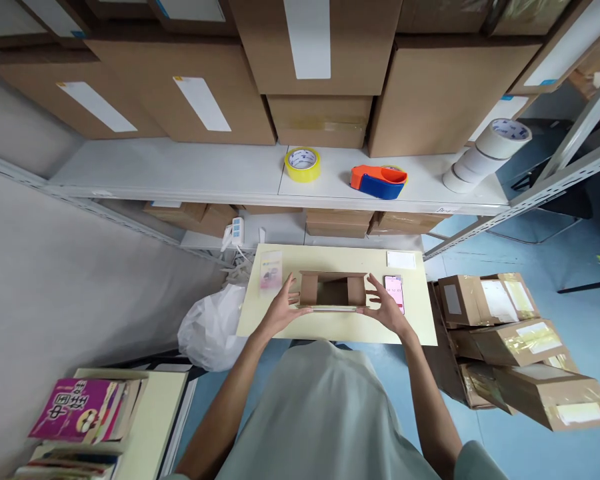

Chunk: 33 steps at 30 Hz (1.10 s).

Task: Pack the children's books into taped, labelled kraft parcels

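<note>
A small cardboard box [309, 291] stands open at the top on the pale yellow table, its short end flaps folded inward. The inside looks dark, and I cannot make out what is in it. My left hand [281, 308] grips the box's left end, thumb along the near edge and fingers spread at the side. At the opposite end my right hand [386, 308] holds it likewise, thumb on the near corner. Just beyond the right fingers lies a phone [395, 288] with a lit pinkish screen. A clear printed packet [271, 270] lies left of the box.
Behind the table [325, 327], a shelf [215, 167] bears large cartons [325, 120], yellow tape [303, 165], an orange-blue tape dispenser [379, 181] and stacked white rolls [485, 157]. Taped parcels [520, 340] are piled at right. A plastic bag [213, 327] and books [75, 410] are at left.
</note>
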Available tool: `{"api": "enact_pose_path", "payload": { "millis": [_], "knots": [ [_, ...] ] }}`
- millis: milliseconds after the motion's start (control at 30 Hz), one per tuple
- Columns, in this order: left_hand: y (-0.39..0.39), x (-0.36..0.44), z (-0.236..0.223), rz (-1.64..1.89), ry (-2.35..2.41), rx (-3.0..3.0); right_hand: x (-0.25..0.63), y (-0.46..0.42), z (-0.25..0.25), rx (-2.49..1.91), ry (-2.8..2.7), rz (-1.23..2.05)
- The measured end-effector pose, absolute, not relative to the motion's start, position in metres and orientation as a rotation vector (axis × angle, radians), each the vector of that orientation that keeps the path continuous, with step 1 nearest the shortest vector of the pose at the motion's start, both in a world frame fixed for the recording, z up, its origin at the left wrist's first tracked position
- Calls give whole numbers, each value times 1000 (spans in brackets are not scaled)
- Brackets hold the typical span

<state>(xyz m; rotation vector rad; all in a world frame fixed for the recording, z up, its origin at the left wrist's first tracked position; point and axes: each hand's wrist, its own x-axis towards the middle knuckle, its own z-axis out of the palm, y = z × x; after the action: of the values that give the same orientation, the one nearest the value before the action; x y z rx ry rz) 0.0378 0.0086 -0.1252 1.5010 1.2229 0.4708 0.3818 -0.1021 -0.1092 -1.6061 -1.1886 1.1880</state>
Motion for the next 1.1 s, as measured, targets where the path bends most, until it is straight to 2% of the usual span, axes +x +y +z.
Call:
{"api": "enact_pose_path", "payload": {
  "millis": [233, 400, 600, 1100],
  "knots": [
    [21, 54, -123, 494, 1348, 1791, 373, -88, -121, -1772, -1161, 1023],
    [14, 54, -137, 549, 1314, 1963, 369, -92, -129, -1803, -1244, 897],
    [6, 56, -154, 651, 1356, 1911, 363, -99, -131, -1752, -1224, 909],
    [0, 66, -155, 734, 1437, 1897, 341, -101, -149, -1768, -929, 771]
  ]
}}
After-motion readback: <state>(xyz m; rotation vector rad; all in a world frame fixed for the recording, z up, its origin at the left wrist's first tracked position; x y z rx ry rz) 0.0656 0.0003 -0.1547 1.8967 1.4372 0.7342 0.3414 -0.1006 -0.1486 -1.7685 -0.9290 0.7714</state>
